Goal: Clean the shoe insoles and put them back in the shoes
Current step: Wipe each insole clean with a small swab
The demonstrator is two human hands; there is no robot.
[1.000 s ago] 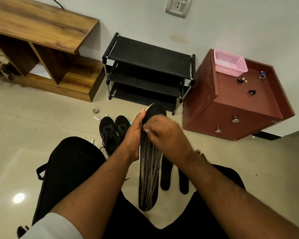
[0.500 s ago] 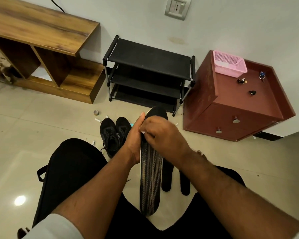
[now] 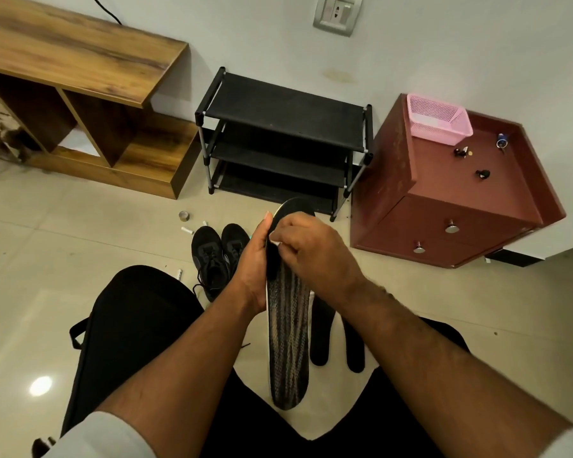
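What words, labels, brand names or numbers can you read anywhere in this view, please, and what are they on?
None can be read.
The insole held in the left hand shows only a striped pattern.
The black shoes show no legible brand.
The wall socket bears no readable marking.
The small things on the red cabinet are too small to read.

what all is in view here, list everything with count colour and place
insole in hand: 1, black with grey stripes, held upright between the knees
insoles on floor: 2, black, right of the held one
shoes: 2, black, floor before the rack
shoe rack: 1, black, against the wall
wooden shelf unit: 1, brown, far left
cabinet: 1, reddish brown, right
basket: 1, pink, on the cabinet
wall socket: 1, grey, top
left hand: 1, grips the insole's left edge
right hand: 1, pinches something small and white on the insole
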